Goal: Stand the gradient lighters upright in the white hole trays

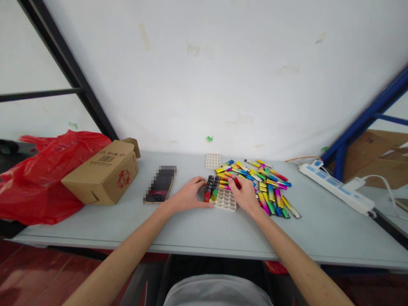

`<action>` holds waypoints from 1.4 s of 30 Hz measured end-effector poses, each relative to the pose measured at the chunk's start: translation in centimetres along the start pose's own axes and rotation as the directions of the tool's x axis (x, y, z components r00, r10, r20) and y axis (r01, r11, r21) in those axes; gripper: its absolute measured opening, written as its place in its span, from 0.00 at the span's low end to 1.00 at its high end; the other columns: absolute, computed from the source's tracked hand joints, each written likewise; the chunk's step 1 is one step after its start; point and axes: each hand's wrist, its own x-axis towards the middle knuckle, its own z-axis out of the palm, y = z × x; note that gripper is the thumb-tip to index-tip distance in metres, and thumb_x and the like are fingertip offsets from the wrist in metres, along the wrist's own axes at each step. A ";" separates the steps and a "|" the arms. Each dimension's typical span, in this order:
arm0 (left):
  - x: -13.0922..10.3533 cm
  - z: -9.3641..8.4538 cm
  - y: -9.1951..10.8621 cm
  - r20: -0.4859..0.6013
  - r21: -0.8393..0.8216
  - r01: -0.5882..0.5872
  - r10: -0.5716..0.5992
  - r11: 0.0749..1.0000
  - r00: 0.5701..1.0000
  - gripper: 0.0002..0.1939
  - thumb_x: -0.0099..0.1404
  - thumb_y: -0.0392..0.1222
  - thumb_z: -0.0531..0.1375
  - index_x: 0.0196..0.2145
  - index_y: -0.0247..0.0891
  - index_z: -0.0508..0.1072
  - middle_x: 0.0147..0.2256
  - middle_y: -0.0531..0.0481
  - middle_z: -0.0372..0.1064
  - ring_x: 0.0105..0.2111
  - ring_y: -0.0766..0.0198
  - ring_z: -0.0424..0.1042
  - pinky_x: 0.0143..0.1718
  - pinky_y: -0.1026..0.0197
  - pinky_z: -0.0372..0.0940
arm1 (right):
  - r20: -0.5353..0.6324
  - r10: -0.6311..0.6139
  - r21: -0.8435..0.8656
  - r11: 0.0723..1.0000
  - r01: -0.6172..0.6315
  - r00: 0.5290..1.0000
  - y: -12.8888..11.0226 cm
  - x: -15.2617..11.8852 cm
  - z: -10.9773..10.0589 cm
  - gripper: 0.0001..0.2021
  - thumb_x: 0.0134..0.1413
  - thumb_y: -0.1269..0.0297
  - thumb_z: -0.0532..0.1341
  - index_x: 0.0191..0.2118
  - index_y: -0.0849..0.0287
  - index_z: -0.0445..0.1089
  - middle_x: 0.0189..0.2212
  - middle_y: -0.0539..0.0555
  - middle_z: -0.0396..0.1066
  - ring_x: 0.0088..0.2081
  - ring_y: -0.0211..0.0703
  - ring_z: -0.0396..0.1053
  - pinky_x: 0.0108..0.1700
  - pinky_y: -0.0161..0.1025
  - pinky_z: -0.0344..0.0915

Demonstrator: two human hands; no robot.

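Observation:
A pale tray (pixel 227 203) with rows of round hollows lies before me. Its left part holds several upright lighters (pixel 214 194) with black tops and shiny coloured bodies. Curled around the tray's left end is my left hand (pixel 188 196), thumb along the near edge and fingers by the far lighters. My right hand (pixel 245 194) is over the tray's right side, closed on a lighter (pixel 236 182) whose red and dark end shows between the fingers. Right beside that hand spreads a loose pile of metallic rainbow lighters (pixel 270 193), partly hidden by it.
A second pale tray (pixel 213 160) sits near the wall. To the left are a phone (pixel 162 182), a cardboard box (pixel 105 172) and a red plastic bag (pixel 47 182). A white power strip (pixel 338 187) with cables runs along the right side of the grey table (pixel 191 231).

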 end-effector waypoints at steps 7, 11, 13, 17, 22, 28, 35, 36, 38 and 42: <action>0.0 -0.1 0.1 0.005 0.002 0.014 -0.014 1.000 1.000 0.40 0.50 0.65 0.75 0.53 0.38 0.76 0.55 0.39 0.70 0.56 0.41 0.72 0.63 0.43 0.66 | 0.000 -0.008 -0.003 1.000 0.008 1.000 0.2 -0.1 0.0 0.24 0.67 0.47 0.54 0.23 0.55 0.63 0.18 0.49 0.65 0.22 0.40 0.58 0.27 0.38 0.53; 0.0 0.0 0.0 0.014 0.006 0.015 -0.015 1.000 1.000 0.41 0.50 0.65 0.74 0.54 0.38 0.75 0.55 0.38 0.70 0.56 0.41 0.71 0.63 0.42 0.65 | 0.005 0.004 0.005 1.000 -0.004 1.000 0.4 -0.1 0.1 0.23 0.68 0.47 0.53 0.24 0.54 0.63 0.20 0.51 0.68 0.24 0.42 0.61 0.29 0.39 0.56; 0.0 0.0 0.0 0.011 -0.001 0.010 -0.010 1.000 1.000 0.40 0.50 0.65 0.74 0.54 0.38 0.76 0.55 0.38 0.70 0.56 0.41 0.71 0.63 0.43 0.65 | 0.029 0.004 0.026 1.000 -0.005 1.000 0.2 -0.1 -0.1 0.22 0.69 0.45 0.53 0.28 0.54 0.65 0.23 0.51 0.71 0.26 0.44 0.64 0.31 0.39 0.58; 0.0 0.0 0.0 -0.004 -0.001 0.001 -0.001 1.000 1.000 0.40 0.50 0.66 0.74 0.54 0.40 0.76 0.55 0.40 0.70 0.56 0.42 0.71 0.63 0.43 0.66 | 0.205 -0.013 0.182 0.983 -0.025 0.979 -0.6 -0.3 -0.7 0.21 0.72 0.44 0.50 0.33 0.53 0.65 0.26 0.51 0.72 0.26 0.44 0.67 0.31 0.40 0.63; 0.0 -0.2 0.0 0.014 -0.006 -0.006 0.006 1.000 1.000 0.40 0.49 0.64 0.75 0.53 0.38 0.77 0.53 0.39 0.71 0.55 0.43 0.71 0.62 0.44 0.66 | 0.282 -0.198 0.135 0.977 0.165 0.939 -1.5 -0.5 -1.5 0.21 0.73 0.46 0.50 0.34 0.53 0.67 0.35 0.56 0.74 0.36 0.48 0.72 0.40 0.44 0.68; 0.0 -0.9 -0.2 0.066 -0.054 -0.031 0.034 0.998 0.997 0.37 0.52 0.59 0.75 0.55 0.39 0.77 0.55 0.39 0.71 0.57 0.42 0.71 0.63 0.43 0.65 | 0.349 -0.261 -0.050 0.954 0.296 0.900 -1.3 -0.6 -1.6 0.25 0.75 0.51 0.50 0.24 0.53 0.61 0.21 0.50 0.66 0.26 0.43 0.64 0.33 0.42 0.59; 0.0 -0.7 -0.3 0.063 -0.033 -0.029 0.031 0.999 0.998 0.36 0.53 0.59 0.75 0.55 0.40 0.76 0.55 0.39 0.71 0.56 0.44 0.71 0.62 0.45 0.65 | 0.359 -0.223 -0.003 0.971 0.240 0.906 -1.1 -1.0 -0.8 0.23 0.73 0.47 0.52 0.27 0.53 0.63 0.22 0.49 0.69 0.24 0.42 0.65 0.29 0.40 0.57; 0.0 -0.7 -0.3 0.062 -0.031 -0.030 0.032 0.999 0.998 0.36 0.53 0.58 0.75 0.56 0.40 0.76 0.55 0.39 0.71 0.56 0.44 0.71 0.62 0.45 0.65 | 0.357 -0.205 0.013 0.977 0.214 0.911 -1.1 -1.0 -0.7 0.22 0.73 0.47 0.53 0.28 0.53 0.64 0.22 0.49 0.70 0.24 0.43 0.66 0.29 0.40 0.59; 0.0 -0.6 -0.3 0.062 -0.026 -0.030 0.031 0.999 0.998 0.37 0.53 0.58 0.75 0.56 0.38 0.76 0.55 0.38 0.70 0.56 0.44 0.71 0.62 0.44 0.65 | 0.353 -0.166 0.071 0.986 0.151 0.921 -1.1 -1.2 -0.5 0.18 0.71 0.48 0.56 0.33 0.53 0.69 0.24 0.50 0.74 0.25 0.44 0.71 0.30 0.40 0.63; 0.0 -0.6 -0.2 0.066 -0.022 -0.032 0.034 0.999 0.997 0.36 0.54 0.57 0.75 0.55 0.38 0.76 0.54 0.39 0.70 0.56 0.44 0.71 0.61 0.46 0.66 | 0.367 -0.150 0.161 0.982 0.096 0.918 -0.9 -1.4 -0.6 0.12 0.68 0.50 0.61 0.40 0.53 0.71 0.27 0.50 0.79 0.28 0.47 0.77 0.33 0.41 0.70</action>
